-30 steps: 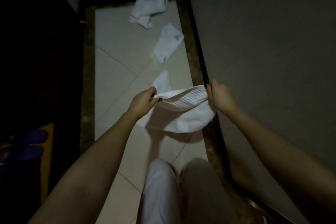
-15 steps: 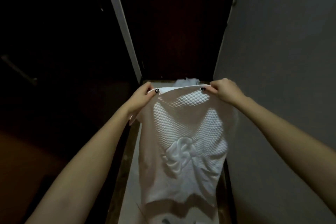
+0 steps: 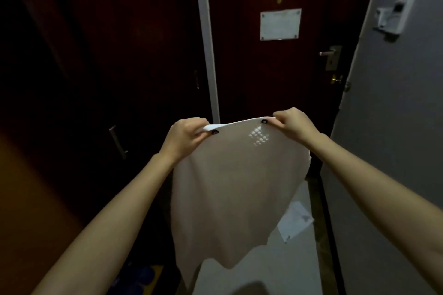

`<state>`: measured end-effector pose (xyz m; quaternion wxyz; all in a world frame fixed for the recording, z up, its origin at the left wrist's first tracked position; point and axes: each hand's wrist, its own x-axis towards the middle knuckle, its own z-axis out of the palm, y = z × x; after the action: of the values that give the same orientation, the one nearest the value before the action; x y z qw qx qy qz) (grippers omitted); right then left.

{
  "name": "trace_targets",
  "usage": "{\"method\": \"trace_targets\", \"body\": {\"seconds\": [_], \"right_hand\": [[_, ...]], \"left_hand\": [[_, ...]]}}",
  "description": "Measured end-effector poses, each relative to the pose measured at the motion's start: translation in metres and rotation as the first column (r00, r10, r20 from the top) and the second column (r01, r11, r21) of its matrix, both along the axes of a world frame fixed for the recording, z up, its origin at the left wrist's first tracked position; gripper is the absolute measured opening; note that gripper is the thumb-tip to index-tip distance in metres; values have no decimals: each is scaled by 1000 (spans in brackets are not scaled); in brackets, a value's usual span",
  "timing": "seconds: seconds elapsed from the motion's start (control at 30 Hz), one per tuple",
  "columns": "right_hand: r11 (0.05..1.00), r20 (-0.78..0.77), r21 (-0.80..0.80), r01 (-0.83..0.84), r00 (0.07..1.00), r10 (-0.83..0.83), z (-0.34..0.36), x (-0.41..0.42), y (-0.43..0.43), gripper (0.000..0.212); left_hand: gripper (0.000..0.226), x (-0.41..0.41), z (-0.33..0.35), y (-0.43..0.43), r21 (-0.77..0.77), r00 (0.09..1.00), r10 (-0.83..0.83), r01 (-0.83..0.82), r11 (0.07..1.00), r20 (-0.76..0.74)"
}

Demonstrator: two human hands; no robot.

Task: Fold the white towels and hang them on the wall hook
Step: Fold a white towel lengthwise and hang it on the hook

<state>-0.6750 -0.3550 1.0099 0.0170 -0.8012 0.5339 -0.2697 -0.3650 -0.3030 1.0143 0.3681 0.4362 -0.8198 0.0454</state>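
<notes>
White towel (image 3: 235,187) lifted off the floor (image 3: 287,270), now hanging full length before the door (image 3: 263,79); left grip (image 3: 184,135) and right grip (image 3: 293,124) each pinch a top corner. Opened out, fold not yet begun.

towel (image 3: 235,194): matt waffle-textured cloth | door (image 3: 268,74): dark glossy wood | handle (image 3: 332,55): brushed metal | floor (image 3: 282,268): smooth tile

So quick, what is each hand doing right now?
Left hand: closed, pinching the top left corner of the white towel.
Right hand: closed, pinching the towel's top right corner.
</notes>
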Motion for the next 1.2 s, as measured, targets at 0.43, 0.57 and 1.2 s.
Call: {"method": "trace_targets", "body": {"seconds": [0.43, 0.57, 1.2], "right_hand": [[813, 148, 343, -471, 881, 448, 3, 101, -146, 28], [826, 159, 227, -515, 857, 490, -7, 138, -169, 26], [194, 656, 267, -944, 325, 681, 27, 288, -69, 33]], "left_hand": [[48, 77, 49, -77, 119, 719, 398, -407, 906, -569], [52, 105, 55, -73, 127, 645, 509, -543, 830, -569], [26, 108, 19, 33, 535, 112, 688, -545, 646, -717]]}}
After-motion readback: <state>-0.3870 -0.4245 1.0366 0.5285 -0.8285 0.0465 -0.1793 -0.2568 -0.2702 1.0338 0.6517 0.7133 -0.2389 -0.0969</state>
